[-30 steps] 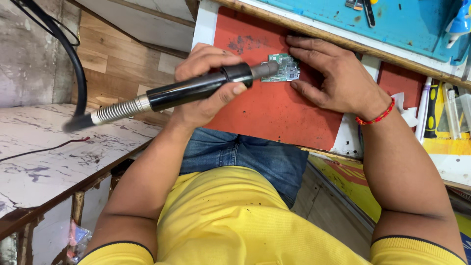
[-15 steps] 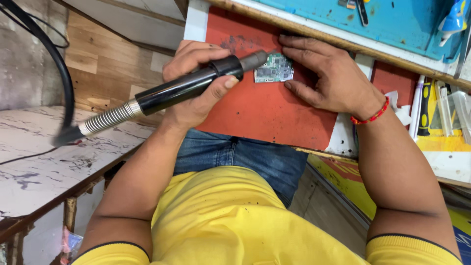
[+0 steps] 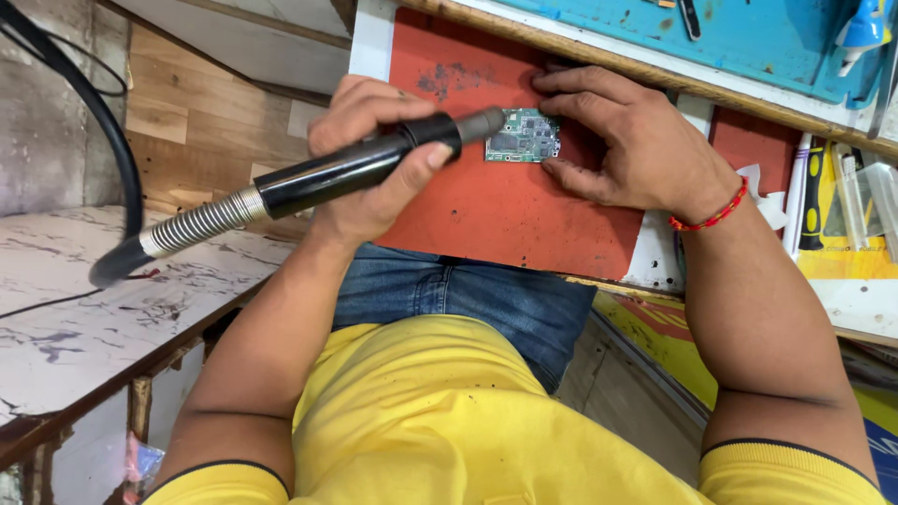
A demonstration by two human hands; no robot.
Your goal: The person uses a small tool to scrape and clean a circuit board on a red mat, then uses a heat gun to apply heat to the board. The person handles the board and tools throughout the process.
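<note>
Your left hand point(image 3: 369, 201) is closed around the black handpiece point(image 3: 355, 168), a stiff tool that its springy hose likely pulls on, so grip near the front. Its tip hovers over the small green circuit board point(image 3: 524, 136) on the red mat point(image 3: 505, 210). The board looks light, thin and fragile. Your right hand point(image 3: 636, 150) pins its edges with its fingertips, off the components.

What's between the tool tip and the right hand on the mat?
Head view: a small green board lies flat on the red mat, just past the tool tip, and the right hand holds its edges.
</note>
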